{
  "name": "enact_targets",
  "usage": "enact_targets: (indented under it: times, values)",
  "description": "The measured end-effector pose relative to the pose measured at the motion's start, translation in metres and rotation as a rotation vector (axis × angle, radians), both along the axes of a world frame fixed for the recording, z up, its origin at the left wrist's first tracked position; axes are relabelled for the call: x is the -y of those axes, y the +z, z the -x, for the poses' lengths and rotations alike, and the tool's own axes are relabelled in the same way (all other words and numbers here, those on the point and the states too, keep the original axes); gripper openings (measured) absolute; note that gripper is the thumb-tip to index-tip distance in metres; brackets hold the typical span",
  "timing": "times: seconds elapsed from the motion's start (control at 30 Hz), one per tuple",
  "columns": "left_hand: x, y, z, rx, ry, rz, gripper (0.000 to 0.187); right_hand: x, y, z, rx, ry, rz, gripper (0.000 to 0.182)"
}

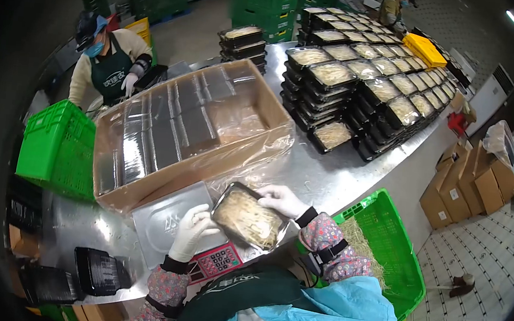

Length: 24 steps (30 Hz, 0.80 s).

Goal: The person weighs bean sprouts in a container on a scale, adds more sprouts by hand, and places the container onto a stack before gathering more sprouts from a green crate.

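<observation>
My right hand (pixel 285 201), in a white glove, grips the upper right edge of a black food tray (pixel 250 214). The tray holds pale, thin strands, like sprouts or enoki mushrooms, under shiny clear film, and is tilted toward me. At the tray's left side is my left hand (pixel 193 232), also gloved, its fingers partly spread; whether they touch the rim I cannot make out. Below both hands is a scale with a metal plate (pixel 162 216) and a red keypad (pixel 217 262).
A cardboard box (pixel 190 176) of plastic-wrapped black trays stands ahead. Stacked filled trays (pixel 333 75) cover the steel table's (pixel 329 177) far right. A green crate (pixel 394 242) with loose strands is at my right. Empty black trays (pixel 98 271) lie left. Co-workers stand beyond.
</observation>
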<state>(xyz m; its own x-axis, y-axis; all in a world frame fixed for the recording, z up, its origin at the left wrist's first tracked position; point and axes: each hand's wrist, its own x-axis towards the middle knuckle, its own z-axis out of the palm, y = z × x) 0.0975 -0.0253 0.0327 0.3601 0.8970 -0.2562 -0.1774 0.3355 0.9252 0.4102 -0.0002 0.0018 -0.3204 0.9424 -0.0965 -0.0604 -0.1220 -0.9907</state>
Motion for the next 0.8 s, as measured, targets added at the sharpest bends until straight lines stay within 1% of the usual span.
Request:
enact_targets:
  times: [0.03,0.07,0.1,0.13,0.17,0.2,0.23,0.27,0.3,0.33,0.37,0.4,0.43,0.47,0.5,0.53,0.57,0.6,0.63,0.67,0.73,0.77,0.8]
  values:
    - [-0.001,0.018,-0.007,0.071,0.041,-0.021,0.033,0.000,0.000,-0.025,0.030,-0.123,0.029,0.034]
    - [-0.002,0.032,-0.013,0.143,0.084,-0.039,0.040,-0.001,-0.005,-0.047,-0.028,-0.308,-0.001,0.033]
    - [-0.005,0.036,-0.010,0.087,0.043,-0.127,0.044,-0.005,-0.012,-0.071,-0.024,-0.524,-0.042,0.033]
    - [-0.009,0.033,-0.006,0.090,0.040,-0.126,0.044,-0.012,-0.022,-0.096,-0.123,-0.754,-0.042,0.033]
    - [-0.013,0.029,0.000,0.049,0.055,-0.133,0.041,-0.030,-0.045,-0.127,-0.193,-0.953,-0.149,0.030]
    - [-0.016,0.026,0.004,0.006,0.074,-0.139,0.038,-0.051,-0.067,-0.161,-0.258,-1.071,-0.220,0.027]
    - [-0.018,0.024,0.006,0.004,0.118,-0.140,0.035,-0.074,-0.088,-0.192,-0.276,-1.250,-0.257,0.023]
    - [-0.020,0.022,0.007,-0.002,0.131,-0.134,0.035,-0.104,-0.106,-0.221,-0.434,-1.409,-0.242,0.021]
    - [-0.022,0.021,0.009,-0.003,0.171,-0.106,0.034,-0.120,-0.102,-0.238,-0.472,-1.411,-0.309,0.020]
    - [-0.023,0.021,0.012,-0.007,0.214,-0.076,0.033,-0.130,-0.099,-0.256,-0.545,-1.272,-0.194,0.023]
    - [-0.022,0.026,0.012,-0.042,0.241,-0.085,0.031,-0.152,-0.113,-0.275,-0.443,-1.372,-0.050,0.029]
    - [-0.021,0.030,0.016,-0.056,0.262,-0.076,0.031,-0.156,-0.102,-0.268,-0.568,-1.346,-0.032,0.034]
    - [-0.019,0.033,0.021,-0.050,0.310,-0.090,0.031,-0.180,-0.147,-0.297,-0.678,-1.211,-0.191,0.036]
    - [-0.016,0.035,0.027,-0.044,0.359,-0.099,0.031,-0.181,-0.159,-0.312,-0.482,-1.264,-0.027,0.031]
    - [-0.014,0.030,0.042,-0.082,0.394,-0.130,0.032,-0.169,-0.118,-0.276,-0.490,-1.456,0.025,0.016]
    - [-0.007,0.030,0.056,-0.141,0.447,-0.138,0.033,-0.164,-0.113,-0.269,-0.504,-1.391,-0.044,0.011]
    - [0.000,0.029,0.072,-0.203,0.534,-0.147,0.033,-0.152,-0.098,-0.252,-0.525,-1.440,-0.013,0.018]
    - [0.008,0.027,0.088,-0.265,0.616,-0.164,0.034,-0.149,-0.113,-0.248,-0.467,-1.494,-0.022,0.022]
    - [0.018,0.025,0.105,-0.299,0.722,-0.141,0.037,-0.140,-0.121,-0.229,-0.368,-1.475,0.020,0.022]
    - [0.031,0.013,0.131,-0.339,0.801,-0.177,0.040,-0.128,-0.126,-0.212,-0.272,-1.453,0.052,0.022]
    - [0.054,-0.021,0.196,-0.714,0.979,-0.296,0.045,-0.118,-0.151,-0.170,-0.076,-1.278,0.000,0.027]
    - [0.065,-0.028,0.219,-0.835,1.063,-0.314,0.048,-0.115,-0.162,-0.149,0.251,-1.145,-0.153,0.032]
    - [0.076,-0.032,0.240,-0.957,1.143,-0.331,0.051,-0.111,-0.160,-0.122,0.292,-0.981,-0.200,0.036]
